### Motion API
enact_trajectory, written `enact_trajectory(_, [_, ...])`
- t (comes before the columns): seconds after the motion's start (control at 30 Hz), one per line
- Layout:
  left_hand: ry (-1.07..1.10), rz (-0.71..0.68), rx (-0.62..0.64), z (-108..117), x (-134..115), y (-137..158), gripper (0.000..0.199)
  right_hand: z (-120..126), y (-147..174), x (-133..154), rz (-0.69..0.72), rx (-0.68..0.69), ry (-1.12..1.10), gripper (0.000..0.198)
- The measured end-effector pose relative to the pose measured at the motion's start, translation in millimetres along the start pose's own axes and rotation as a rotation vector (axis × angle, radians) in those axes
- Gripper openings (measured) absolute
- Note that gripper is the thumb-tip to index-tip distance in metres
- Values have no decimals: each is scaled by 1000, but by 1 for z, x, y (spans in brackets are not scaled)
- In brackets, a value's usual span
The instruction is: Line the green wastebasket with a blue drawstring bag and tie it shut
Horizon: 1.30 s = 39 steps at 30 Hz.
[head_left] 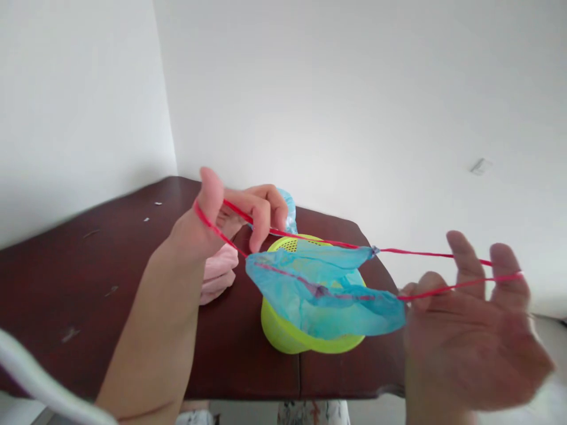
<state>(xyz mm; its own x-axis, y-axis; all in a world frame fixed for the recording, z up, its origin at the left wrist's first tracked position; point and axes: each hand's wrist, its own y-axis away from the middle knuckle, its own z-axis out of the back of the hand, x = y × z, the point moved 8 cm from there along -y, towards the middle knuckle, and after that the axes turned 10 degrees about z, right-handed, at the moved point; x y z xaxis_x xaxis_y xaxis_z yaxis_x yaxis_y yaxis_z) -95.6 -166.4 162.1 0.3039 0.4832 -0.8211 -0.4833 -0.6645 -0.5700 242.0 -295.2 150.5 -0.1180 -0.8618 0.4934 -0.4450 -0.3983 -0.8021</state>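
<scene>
A thin blue drawstring garbage bag (328,319) with red drawstrings is stretched between my two hands, above a yellow-green plastic basket (283,330) with a perforated wall. One red loop runs round the thumb of my left hand (234,218), whose fingers are bent. On the other side, the drawstring passes across the fingers of my right hand (478,319); its palm shows and some fingers stretch out. Both strings are taut, and the bag's gathered mouth hangs partly over the basket.
Behind my left wrist lies a pink crumpled bundle (219,274). A light blue plastic roll or bundle (290,209) is behind the basket, partly hidden. Small white scraps (158,203) lie on the dark red table (239,366). White walls stand behind; a blurred white cord (39,378) crosses the lower left.
</scene>
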Motion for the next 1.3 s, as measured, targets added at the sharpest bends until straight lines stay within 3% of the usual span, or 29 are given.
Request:
enact_trajectory(0.17, [8, 160, -223, 17, 10, -17, 89, -1, 1, -19, 103, -54, 116, 59])
enact_trajectory(0.3, [-37, 227, -261, 21, 17, -15, 87, 7, 0, -20, 246, -69, 318, 81])
enact_trajectory(0.43, [276, 136, -189, 8, 10, -15, 70, 6, 2, -29, 273, -5, 330, 84])
enact_trajectory(0.6, [660, 72, -199, -9, 10, -21, 57, -16, 10, -47, 287, 160, 326, 89])
enact_trajectory(0.77, [819, 146, -293, -20, 22, -22, 43, -32, 18, -70, 161, 331, 289, 76])
enact_trajectory(0.9, [922, 176, -304, -31, 29, -22, 54, -34, 6, -72, 173, 403, 307, 77])
enact_trajectory(1.0, [795, 151, -230, -44, 29, -25, 51, -39, -8, -59, 272, 486, 375, 81])
enact_trajectory(1.1, [486, 100, -150, -60, 23, -24, 61, -51, -15, -37, 409, 621, 474, 85])
enact_trajectory(1.2, [117, 199, -73, -77, 24, -16, 56, -74, -8, -9, 545, 813, 476, 85])
enact_trajectory(1.3, [-44, 259, 63, -95, 24, -6, 64, -105, 3, 10, 533, 1033, 314, 75])
